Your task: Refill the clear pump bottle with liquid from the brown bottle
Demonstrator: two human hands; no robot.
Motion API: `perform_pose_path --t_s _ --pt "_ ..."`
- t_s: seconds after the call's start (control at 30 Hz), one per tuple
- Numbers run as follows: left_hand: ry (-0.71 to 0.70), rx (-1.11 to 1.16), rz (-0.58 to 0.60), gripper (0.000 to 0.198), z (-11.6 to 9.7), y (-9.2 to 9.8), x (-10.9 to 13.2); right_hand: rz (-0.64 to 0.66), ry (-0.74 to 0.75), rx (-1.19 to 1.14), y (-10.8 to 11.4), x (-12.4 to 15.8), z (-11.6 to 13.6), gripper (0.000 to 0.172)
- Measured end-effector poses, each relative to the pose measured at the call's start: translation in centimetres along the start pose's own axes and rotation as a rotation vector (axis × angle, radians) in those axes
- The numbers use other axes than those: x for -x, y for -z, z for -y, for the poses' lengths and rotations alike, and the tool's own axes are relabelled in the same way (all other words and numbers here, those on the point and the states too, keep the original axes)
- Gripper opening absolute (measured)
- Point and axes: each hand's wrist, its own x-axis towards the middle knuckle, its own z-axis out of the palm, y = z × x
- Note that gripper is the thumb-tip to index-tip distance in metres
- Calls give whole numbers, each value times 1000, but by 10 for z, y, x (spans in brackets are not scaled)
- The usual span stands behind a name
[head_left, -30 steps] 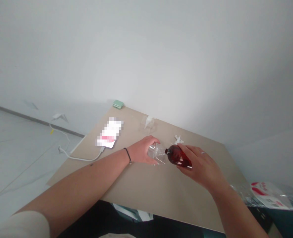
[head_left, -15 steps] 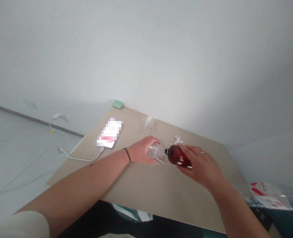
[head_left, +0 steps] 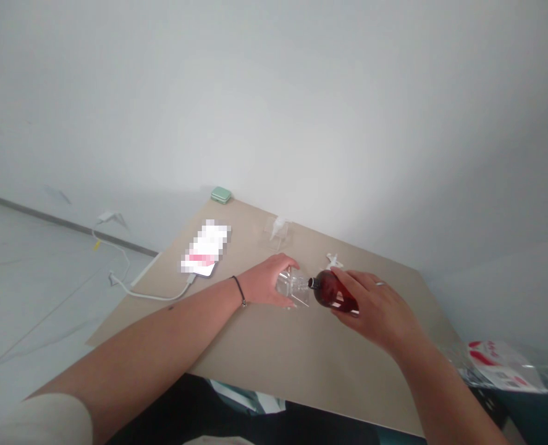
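Bottle [head_left: 330, 290]: hardly moved.
Phone [head_left: 206, 250]: lay left of bottle.
Left grip [head_left: 265, 281]: clasped clear container [head_left: 294, 287].
Right grip [head_left: 376, 306]: clasped bottle, glossy amber.

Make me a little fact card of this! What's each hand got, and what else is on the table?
Left hand: gripping a clear container
Right hand: holding a brown bottle
Bottle: tilted, no cap on, mouth towards the container
Pouring: cannot tell
Beyond the hands: white piece; clear item with a white part
Left side: phone, screen blurred, white cable attached
Far corner: small green case
Table: beige
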Motion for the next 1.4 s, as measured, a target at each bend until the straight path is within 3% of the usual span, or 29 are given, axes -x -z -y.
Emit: perform_pose_path --t_s 1.4 --pt "-7 0 8 75 1 0 0 23 -2 19 3 -1 1 67"
